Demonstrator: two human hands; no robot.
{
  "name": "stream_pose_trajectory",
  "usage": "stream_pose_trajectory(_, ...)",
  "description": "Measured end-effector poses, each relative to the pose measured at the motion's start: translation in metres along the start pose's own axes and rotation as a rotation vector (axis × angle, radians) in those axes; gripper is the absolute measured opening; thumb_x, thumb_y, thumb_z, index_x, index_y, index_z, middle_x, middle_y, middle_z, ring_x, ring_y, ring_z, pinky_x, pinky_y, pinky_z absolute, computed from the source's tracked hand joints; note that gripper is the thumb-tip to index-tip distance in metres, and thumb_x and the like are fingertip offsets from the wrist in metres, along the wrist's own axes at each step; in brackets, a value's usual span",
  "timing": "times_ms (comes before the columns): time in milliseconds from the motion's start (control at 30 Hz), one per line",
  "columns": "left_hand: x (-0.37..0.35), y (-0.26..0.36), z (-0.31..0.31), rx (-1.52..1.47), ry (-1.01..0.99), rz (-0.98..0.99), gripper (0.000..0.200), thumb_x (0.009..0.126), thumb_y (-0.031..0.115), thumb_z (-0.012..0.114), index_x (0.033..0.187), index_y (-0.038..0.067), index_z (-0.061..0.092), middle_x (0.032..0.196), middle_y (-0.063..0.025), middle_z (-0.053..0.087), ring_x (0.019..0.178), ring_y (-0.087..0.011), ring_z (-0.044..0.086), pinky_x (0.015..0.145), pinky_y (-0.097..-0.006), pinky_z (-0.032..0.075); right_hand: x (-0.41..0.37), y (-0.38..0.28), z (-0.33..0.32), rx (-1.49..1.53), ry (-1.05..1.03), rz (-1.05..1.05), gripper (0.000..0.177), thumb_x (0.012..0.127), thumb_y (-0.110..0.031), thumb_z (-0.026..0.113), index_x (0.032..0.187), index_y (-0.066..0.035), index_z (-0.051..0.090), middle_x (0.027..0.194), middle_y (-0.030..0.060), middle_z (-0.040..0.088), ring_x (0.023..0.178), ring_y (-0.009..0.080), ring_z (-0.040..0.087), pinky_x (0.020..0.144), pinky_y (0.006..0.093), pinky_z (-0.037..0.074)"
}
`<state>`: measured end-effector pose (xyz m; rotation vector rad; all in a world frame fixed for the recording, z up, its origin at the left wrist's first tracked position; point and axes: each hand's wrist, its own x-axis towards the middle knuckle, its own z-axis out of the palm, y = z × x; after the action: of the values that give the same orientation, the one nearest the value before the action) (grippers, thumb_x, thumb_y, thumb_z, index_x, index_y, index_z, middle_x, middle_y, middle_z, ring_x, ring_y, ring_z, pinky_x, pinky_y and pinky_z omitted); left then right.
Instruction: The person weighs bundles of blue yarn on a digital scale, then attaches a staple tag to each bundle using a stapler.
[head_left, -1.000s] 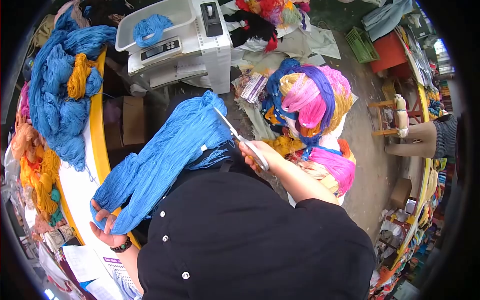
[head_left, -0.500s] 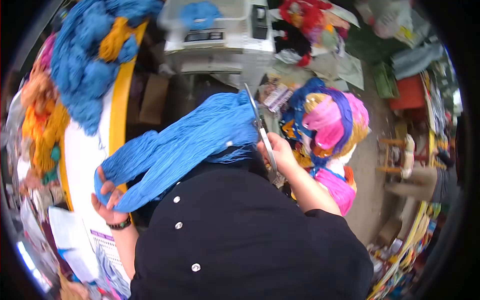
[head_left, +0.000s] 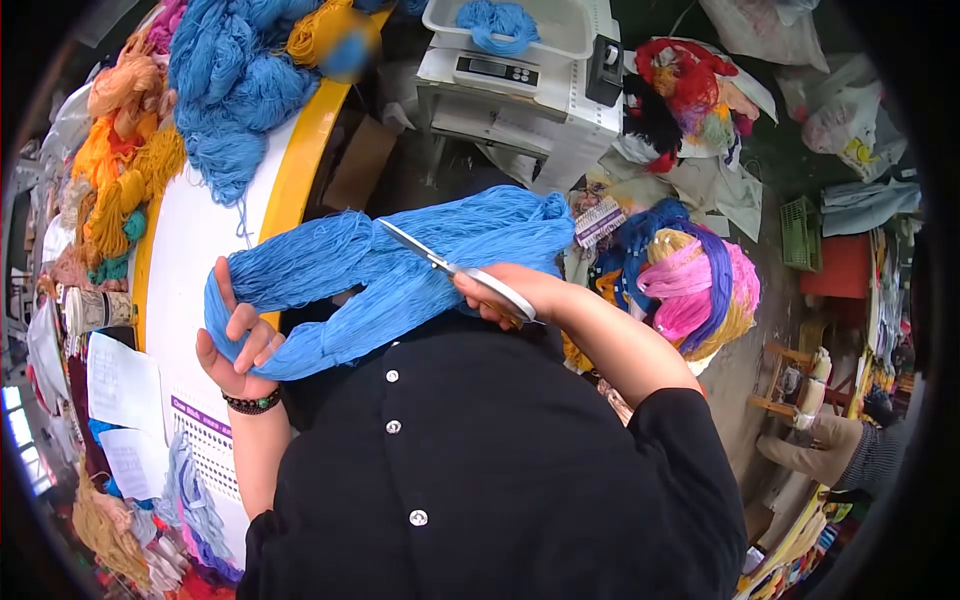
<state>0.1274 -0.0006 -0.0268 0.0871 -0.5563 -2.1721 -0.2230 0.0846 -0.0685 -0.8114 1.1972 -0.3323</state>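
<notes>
A long skein of blue yarn (head_left: pixel 400 290) stretches across in front of my body. Its left end loops around the fingers of my left hand (head_left: pixel 243 335), which grip it loosely. Strands part into two bands near that hand, with a dark gap between them. My right hand (head_left: pixel 510 290) is wrapped round the handles of a pair of scissors (head_left: pixel 432 258). The blades look closed and point up and left, lying over the middle of the skein. The skein's right end (head_left: pixel 550 225) extends past my right hand.
To the left, a white table with a yellow edge (head_left: pixel 315 130) carries piled blue yarn (head_left: pixel 215 100). A scale (head_left: pixel 500 70) with a tray of blue yarn stands ahead. Multicoloured skeins (head_left: pixel 700 275) are heaped at right. Another person's leg (head_left: pixel 815 450) shows far right.
The scissors and my right hand have moved left from the skein's right end to over its middle, the blades tilting left. The view has shifted, and my left hand still holds the loop.
</notes>
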Motion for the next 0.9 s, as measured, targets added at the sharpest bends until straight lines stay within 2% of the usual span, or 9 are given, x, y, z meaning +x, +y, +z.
stream_pose_trajectory(100,0.000,0.000,-0.002,0.010,-0.018,0.001,0.073,0.091,0.031,0.057,0.150,0.019,0.014,0.092,-0.0046,0.063,0.058,-0.0077,0.060,0.058,-0.0278,0.048,0.007,-0.001,0.002,-0.019,0.008,0.034,0.070,0.079,-0.076,0.048,0.077,-0.006,0.051,0.062,0.0001,0.046,0.053,0.0103,0.044,0.050,0.0254,0.039)
stream_pose_trajectory(200,0.000,0.001,-0.006,-0.007,-0.041,-0.002,0.074,0.090,0.031,0.057,0.150,0.018,0.015,0.094,-0.0059,0.063,0.055,-0.0068,0.056,0.058,-0.0274,0.047,0.011,-0.002,0.002,-0.030,-0.012,0.041,0.069,0.079,-0.075,0.047,0.076,-0.007,0.051,0.061,-0.0003,0.046,0.052,0.0101,0.045,0.048,0.0254,0.039)
stream_pose_trajectory(300,0.000,0.002,-0.009,-0.034,-0.014,0.007,0.071,0.090,0.030,0.056,0.149,0.018,0.017,0.098,-0.0057,0.063,0.059,-0.0070,0.056,0.063,-0.0294,0.047,0.010,0.000,-0.002,0.018,-0.136,-0.017,0.068,0.081,-0.075,0.043,0.079,-0.007,0.051,0.060,-0.0008,0.046,0.051,0.0102,0.045,0.047,0.0253,0.038)
stream_pose_trajectory(367,-0.003,0.005,-0.019,-0.153,0.159,0.089,0.068,0.090,0.027,0.054,0.148,0.017,0.020,0.105,-0.0051,0.064,0.063,-0.0076,0.056,0.069,-0.0306,0.047,0.007,0.000,-0.007,0.093,-0.209,-0.178,0.067,0.084,-0.073,0.040,0.082,-0.008,0.050,0.060,-0.0008,0.046,0.050,0.0099,0.045,0.046,0.0250,0.038)
stream_pose_trajectory(400,-0.006,0.007,-0.028,-0.171,0.186,0.098,0.065,0.090,0.026,0.052,0.147,0.013,0.024,0.114,-0.0053,0.063,0.065,-0.0077,0.056,0.073,-0.0298,0.046,0.007,0.002,-0.010,0.125,-0.215,-0.208,0.067,0.085,-0.072,0.039,0.087,-0.006,0.051,0.061,-0.0004,0.047,0.050,0.0082,0.043,0.046,0.0214,0.037)
stream_pose_trajectory(433,-0.008,0.007,-0.033,-0.171,0.186,0.102,0.065,0.090,0.026,0.052,0.147,0.013,0.024,0.114,-0.0053,0.063,0.065,-0.0077,0.056,0.073,-0.0298,0.046,0.005,0.001,-0.012,0.146,-0.191,-0.199,0.067,0.086,-0.072,0.038,0.087,-0.006,0.050,0.061,-0.0005,0.047,0.049,0.0080,0.043,0.046,0.0214,0.036)
stream_pose_trajectory(500,-0.010,0.006,-0.042,-0.233,0.341,0.152,0.063,0.089,0.026,0.052,0.145,0.011,0.028,0.119,-0.0068,0.061,0.065,-0.0077,0.056,0.074,-0.0287,0.046,0.005,-0.001,-0.014,0.178,-0.145,-0.193,0.065,0.087,-0.070,0.038,0.086,-0.006,0.050,0.060,-0.0009,0.046,0.047,0.0076,0.042,0.044,0.0216,0.036)
stream_pose_trajectory(767,-0.013,0.006,-0.041,-0.252,0.302,0.118,0.064,0.088,0.026,0.053,0.144,0.009,0.028,0.122,-0.0077,0.060,0.066,-0.0077,0.056,0.073,-0.0279,0.047,0.016,-0.011,-0.007,0.138,-0.071,-0.070,0.063,0.089,-0.067,0.038,0.085,-0.006,0.051,0.058,-0.0012,0.045,0.046,0.0082,0.042,0.045,0.0224,0.037)
stream_pose_trajectory(900,-0.007,0.004,-0.040,-0.297,0.295,0.090,0.065,0.087,0.025,0.055,0.144,0.009,0.028,0.127,-0.0083,0.057,0.067,-0.0086,0.055,0.074,-0.0288,0.046,0.012,-0.010,-0.007,0.027,-0.271,-0.132,0.063,0.085,-0.070,0.044,0.084,-0.007,0.051,0.059,-0.0011,0.047,0.047,0.0096,0.043,0.045,0.0232,0.037)
